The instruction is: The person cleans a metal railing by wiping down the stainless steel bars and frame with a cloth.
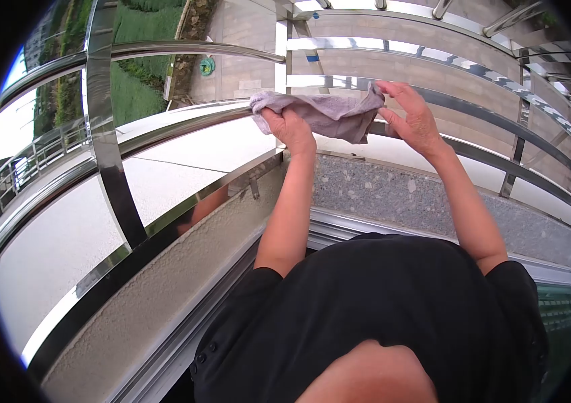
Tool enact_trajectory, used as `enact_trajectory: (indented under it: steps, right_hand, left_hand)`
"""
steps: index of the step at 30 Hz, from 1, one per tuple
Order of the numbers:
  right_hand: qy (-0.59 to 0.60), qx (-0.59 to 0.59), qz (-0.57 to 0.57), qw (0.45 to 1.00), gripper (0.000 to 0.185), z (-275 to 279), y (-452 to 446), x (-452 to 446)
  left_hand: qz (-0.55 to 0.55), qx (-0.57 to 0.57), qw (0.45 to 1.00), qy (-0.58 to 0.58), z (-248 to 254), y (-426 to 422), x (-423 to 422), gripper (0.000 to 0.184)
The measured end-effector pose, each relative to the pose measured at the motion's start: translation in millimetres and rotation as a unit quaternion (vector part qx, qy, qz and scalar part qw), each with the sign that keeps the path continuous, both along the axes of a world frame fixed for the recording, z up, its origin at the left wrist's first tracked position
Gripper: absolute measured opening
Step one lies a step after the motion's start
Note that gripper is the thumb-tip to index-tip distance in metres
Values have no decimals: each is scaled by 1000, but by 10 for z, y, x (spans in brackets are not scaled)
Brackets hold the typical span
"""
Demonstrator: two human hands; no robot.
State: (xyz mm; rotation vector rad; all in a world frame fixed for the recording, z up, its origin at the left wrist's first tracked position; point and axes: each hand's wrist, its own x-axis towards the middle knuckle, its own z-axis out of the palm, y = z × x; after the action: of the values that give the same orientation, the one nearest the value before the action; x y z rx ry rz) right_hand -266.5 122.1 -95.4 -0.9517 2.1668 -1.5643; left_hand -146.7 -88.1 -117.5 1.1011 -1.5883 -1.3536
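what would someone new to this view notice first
Likely the crumpled pale purple cloth at upper centre, gripped by the left hand and reaching to the right hand. Next, the shiny metal railing sweeping across the upper half and down the left side, then the black shirt filling the lower centre.

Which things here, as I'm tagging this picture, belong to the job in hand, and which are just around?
In the job:
purplish-grey cloth
left hand, gripping it
right hand, at its other end
metal rail alongside; contact unclear

Just around:
speckled stone ledge
glass pane
lawn
small green object below
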Motion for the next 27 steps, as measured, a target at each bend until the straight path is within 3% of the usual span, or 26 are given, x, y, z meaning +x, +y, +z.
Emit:
enact_trajectory:
  steps: [2,4,5,6,8,11,14,18,20,22,24,26,27]
  right_hand:
    - [64,13,-80,995,32,-85,133,-255]
    - [158,63,-158,973,27,-181,328,-530]
    - [199,94,-175,960,25,-227,445,-653]
    - [238,126,-191,944,24,-277,560,-767]
    - [271,191,-193,923,23,-456,792,-929]
    - [250,253,-170,919,24,-661,1003,-991]
    - [242,263,-183,916,23,-684,928,-968]
    - [282,306,-205,886,16,-726,800,-980]
    - [305,297,-208,881,12,-752,815,-969]
    - [334,288,-204,874,8,-765,821,-992]
    - [313,291,-212,879,6,-732,808,-984]
    - [307,284,-226,880,4,-703,817,-986]
    - [309,274,-232,880,4,-729,819,-986]
  left_hand:
    - [51,-142,981,-121,-321,-230,-236,45]
    - [48,-177,959,-216,-400,-391,-447,53]
    - [-9,-135,958,-253,-524,-557,-485,51]
    - [-88,-160,903,-389,-573,-689,-516,51]
    - [-96,-203,832,-507,-638,-862,-624,55]
    - [-140,-131,858,-477,-567,-1075,-643,52]
    - [-150,-201,872,-421,-627,-1114,-606,53]
    - [-124,-156,817,-541,-581,-1089,-743,57]
    - [-160,-98,872,-453,-527,-1159,-735,62]
    - [-227,-45,915,-330,-907,-1508,-653,64]
    - [-135,-132,871,-453,-1038,-1525,-651,59]
    - [-79,-186,803,-561,-633,-1072,-781,55]
    - [-103,-205,799,-556,-556,-1022,-748,49]
